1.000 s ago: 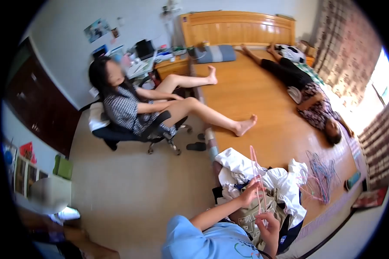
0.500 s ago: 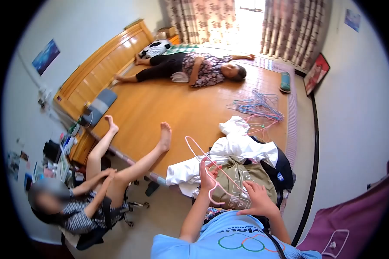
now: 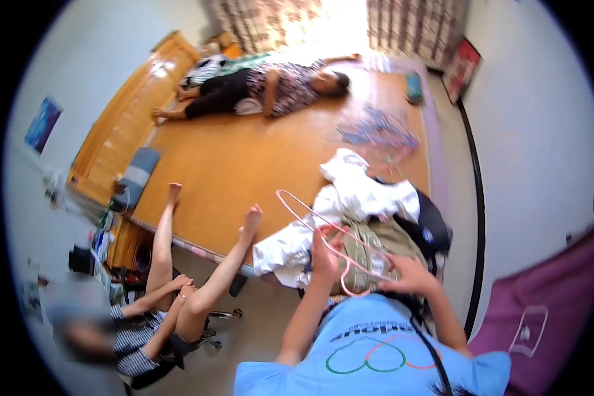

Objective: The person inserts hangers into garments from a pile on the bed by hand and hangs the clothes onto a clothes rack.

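Here's the pink hanger (image 3: 310, 210), up between my hands!
My left hand (image 3: 325, 256) grips its wire; my right hand (image 3: 412, 276) has fingers at its right end, closed or not, I can't tell from here. Clothes (image 3: 369, 198) lie just beyond both hands on the bed (image 3: 244, 158), a heap of hangers (image 3: 376, 129) farther out.

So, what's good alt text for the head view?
A left hand holds a pink hanger, right hand at its near end, above heaped clothes on a bed. Beyond are more hangers and a reclining person; another person sits left.
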